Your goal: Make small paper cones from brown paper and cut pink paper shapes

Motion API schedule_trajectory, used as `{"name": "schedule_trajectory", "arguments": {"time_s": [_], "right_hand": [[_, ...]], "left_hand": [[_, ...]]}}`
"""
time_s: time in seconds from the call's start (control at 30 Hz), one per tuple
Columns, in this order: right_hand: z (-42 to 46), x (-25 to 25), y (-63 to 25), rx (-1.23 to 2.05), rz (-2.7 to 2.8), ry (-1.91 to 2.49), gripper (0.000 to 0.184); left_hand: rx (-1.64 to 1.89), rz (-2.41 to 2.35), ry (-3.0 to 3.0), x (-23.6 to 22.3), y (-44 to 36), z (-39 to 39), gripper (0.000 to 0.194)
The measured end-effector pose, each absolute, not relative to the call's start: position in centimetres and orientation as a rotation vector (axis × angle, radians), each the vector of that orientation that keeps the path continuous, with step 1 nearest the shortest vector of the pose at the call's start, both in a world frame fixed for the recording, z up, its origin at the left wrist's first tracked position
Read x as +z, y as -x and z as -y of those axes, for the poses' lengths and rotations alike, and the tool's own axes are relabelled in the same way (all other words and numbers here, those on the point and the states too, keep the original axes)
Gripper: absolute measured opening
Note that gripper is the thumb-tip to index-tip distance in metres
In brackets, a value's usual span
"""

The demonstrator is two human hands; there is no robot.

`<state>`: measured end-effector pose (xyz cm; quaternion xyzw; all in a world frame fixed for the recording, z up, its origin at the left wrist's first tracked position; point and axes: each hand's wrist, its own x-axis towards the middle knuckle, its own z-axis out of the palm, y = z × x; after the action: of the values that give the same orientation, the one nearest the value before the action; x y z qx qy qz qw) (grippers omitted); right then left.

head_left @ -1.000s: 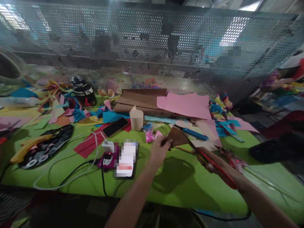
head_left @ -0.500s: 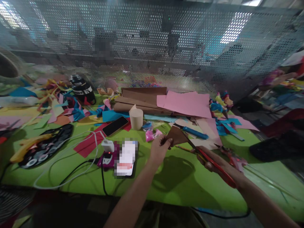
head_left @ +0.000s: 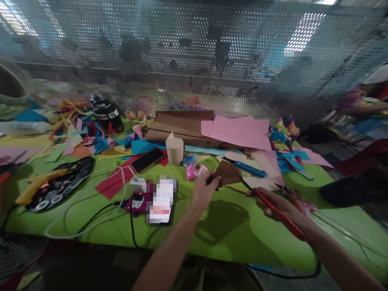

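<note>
Thumb and fingers of my left hand (head_left: 204, 192) are pinched on a small piece of brown paper (head_left: 226, 173), held above the green tabletop. My right hand (head_left: 277, 205) is wrapped round red-handled scissors (head_left: 285, 220). Their dark blades point up and left and meet the right side of the brown paper; whether they have cut into it I cannot tell. Under the paper lies a thin pencil-like stick (head_left: 235, 188). A blue cutter knife (head_left: 250, 169) rests just behind the paper, and a small pink packet (head_left: 194, 171) is beside my left hand.
A lit phone (head_left: 162, 202), a purple power strip (head_left: 141, 202) with cables, a dark phone (head_left: 148, 160) and a beige paper roll (head_left: 175, 151) lie to the left. A yellow glue gun (head_left: 45, 184) sits farther left. Brown sheets (head_left: 182, 135) and pink paper (head_left: 239, 131) lie behind.
Both hands keep their hold on the brown paper and scissors. The scissors' handle sits very slightly farther right; the whole view has shifted a little.
</note>
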<state>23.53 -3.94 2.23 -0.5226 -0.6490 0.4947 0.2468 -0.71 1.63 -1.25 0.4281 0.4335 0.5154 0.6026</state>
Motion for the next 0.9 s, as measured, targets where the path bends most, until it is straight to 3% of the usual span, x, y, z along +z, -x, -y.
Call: {"name": "schedule_trajectory", "arguments": {"time_s": [0.9], "right_hand": [[3.89, 2.07, -24.22, 1.309, 1.795, 1.492, 0.059]], "left_hand": [[1.17, -0.986, -0.996, -0.95, 0.75, -1.54, 0.026]]}}
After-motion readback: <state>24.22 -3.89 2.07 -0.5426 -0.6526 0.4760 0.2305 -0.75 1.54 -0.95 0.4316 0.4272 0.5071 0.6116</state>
